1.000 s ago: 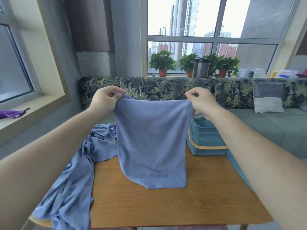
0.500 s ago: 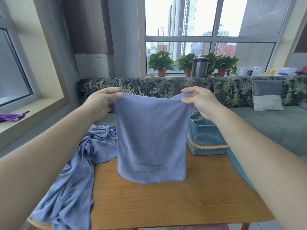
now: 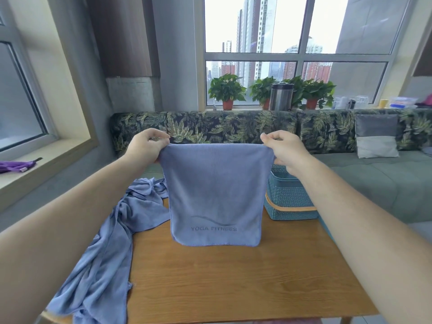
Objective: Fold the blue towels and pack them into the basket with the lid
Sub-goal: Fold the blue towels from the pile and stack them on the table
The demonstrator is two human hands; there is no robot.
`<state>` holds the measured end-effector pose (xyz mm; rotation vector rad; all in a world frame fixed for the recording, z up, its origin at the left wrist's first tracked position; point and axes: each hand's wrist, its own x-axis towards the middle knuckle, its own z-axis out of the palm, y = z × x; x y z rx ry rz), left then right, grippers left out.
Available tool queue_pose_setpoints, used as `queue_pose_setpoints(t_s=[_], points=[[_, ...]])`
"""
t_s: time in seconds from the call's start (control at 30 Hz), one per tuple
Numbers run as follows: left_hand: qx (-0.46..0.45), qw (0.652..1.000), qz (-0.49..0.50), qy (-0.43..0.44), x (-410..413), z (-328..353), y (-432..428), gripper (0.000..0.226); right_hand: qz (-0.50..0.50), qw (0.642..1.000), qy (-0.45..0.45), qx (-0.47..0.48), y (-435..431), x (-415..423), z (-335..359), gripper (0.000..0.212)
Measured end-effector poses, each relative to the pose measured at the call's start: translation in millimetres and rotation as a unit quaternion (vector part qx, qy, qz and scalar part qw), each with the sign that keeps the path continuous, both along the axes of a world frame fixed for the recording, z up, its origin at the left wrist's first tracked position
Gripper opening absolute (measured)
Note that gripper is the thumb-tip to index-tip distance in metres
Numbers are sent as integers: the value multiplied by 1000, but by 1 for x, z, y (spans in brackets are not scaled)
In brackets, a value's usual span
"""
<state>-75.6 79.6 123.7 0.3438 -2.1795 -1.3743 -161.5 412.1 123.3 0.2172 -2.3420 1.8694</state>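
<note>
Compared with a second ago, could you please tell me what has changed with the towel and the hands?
The left hand and right hand have drawn the top edge of the towel straight and raised it, so its lower hem sits higher over the table. Both hands still pinch the top corners. The crumpled towel and the basket have not moved.

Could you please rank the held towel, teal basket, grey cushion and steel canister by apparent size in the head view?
Held towel
Teal basket and grey cushion look alike; the basket is partly hidden
Steel canister, though farthest
</note>
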Motion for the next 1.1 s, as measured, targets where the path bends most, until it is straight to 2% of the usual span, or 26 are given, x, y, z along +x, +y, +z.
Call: queue_pose_setpoints(t_s=[0.1,0.13,0.17,0.23,0.3,0.4,0.5,0.57,0.7,0.87,0.97,1.1], points=[[196,978,-63,25,7,5,6,6,120,983,-65,-123,7,8,7,10],[238,966,-94,38,12,8,7,1,154,975,-67,-144,10,11,10,18],[252,959,-122,47,17,10,8,8,177,971,-62,-147,12,15,13,28],[219,962,-153,55,26,14,6,28,173,981,-26,-90,17,24,19,41],[141,979,-138,54,34,19,6,37,120,992,41,7,21,34,27,37],[8,995,-74,67,40,26,6,25,42,981,134,132,24,41,36,19],[-78,994,-34,69,40,31,8,8,19,968,172,182,22,37,40,14],[-110,992,-16,63,35,30,5,7,13,960,185,211,21,31,38,14],[-98,994,8,40,18,21,-10,20,28,964,152,217,11,12,26,14],[-62,998,3,19,-9,12,-19,17,33,991,81,102,-15,-10,13,14],[-7,999,-16,46,-16,18,-21,15,27,993,91,68,-26,-21,15,13],[19,996,-20,86,-9,12,-19,15,30,990,121,61,-26,-22,9,12]])
